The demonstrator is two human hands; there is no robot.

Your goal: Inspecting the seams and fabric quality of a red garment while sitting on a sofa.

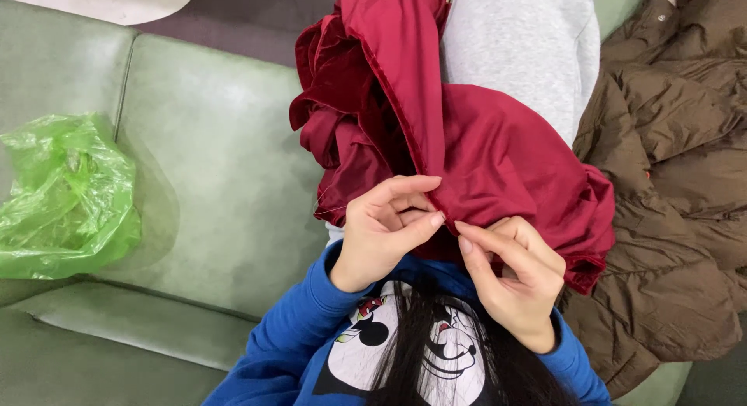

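A dark red satin cloth [498,153] lies bunched over my lap and grey-trousered legs [521,48]. My left hand [385,231] pinches the cloth's folded edge between thumb and fingers. My right hand [513,277] pinches the same edge just to the right, its fingertips almost touching the left hand's. A thin thread [331,209] hangs off the cloth near my left hand. Whether a needle is held I cannot tell. My blue sleeves and printed sweatshirt [405,351] fill the bottom of the view, with strands of dark hair hanging in front.
I sit on a pale green leather sofa [210,165]. A crumpled bright green plastic bag [66,196] lies on the seat at the left. A brown puffer jacket [677,180] is heaped at the right, touching the red cloth.
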